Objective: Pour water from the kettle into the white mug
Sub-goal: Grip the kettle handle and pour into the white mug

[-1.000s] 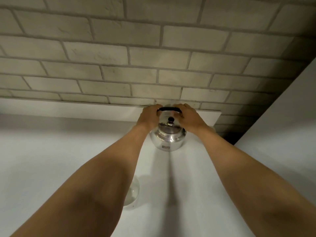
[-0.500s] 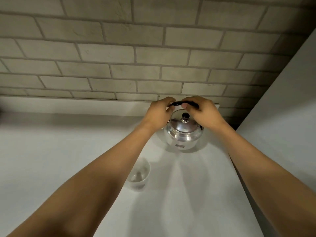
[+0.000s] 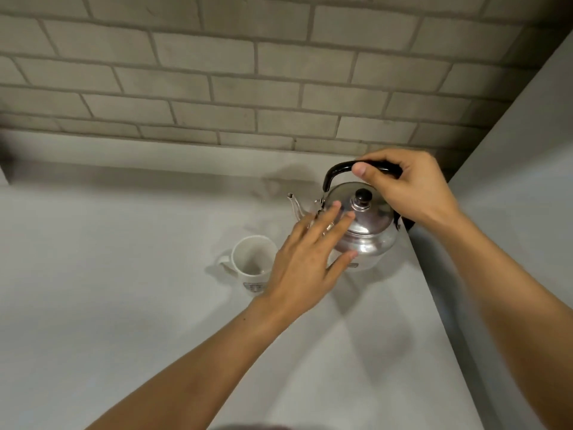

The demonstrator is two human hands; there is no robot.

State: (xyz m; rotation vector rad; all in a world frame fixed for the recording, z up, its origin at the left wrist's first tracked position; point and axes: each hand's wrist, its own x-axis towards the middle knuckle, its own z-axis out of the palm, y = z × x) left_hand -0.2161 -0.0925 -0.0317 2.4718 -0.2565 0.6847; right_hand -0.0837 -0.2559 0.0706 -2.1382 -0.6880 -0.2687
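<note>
- My two bare forearms reach forward over a pale grey counter (image 3: 124,305).
- My left hand (image 3: 305,262) has its fingers spread flat, its grip around nothing, fingertips over the kettle's lid.
- The white mug (image 3: 249,263) stands upright, just left of that hand.
- The steel kettle (image 3: 364,231) sits near the counter's right edge, spout pointing left.
- My right hand (image 3: 406,186) grips its black handle (image 3: 336,170), fingers wrapped around it.
- A brick wall (image 3: 248,72) rises behind.
</note>
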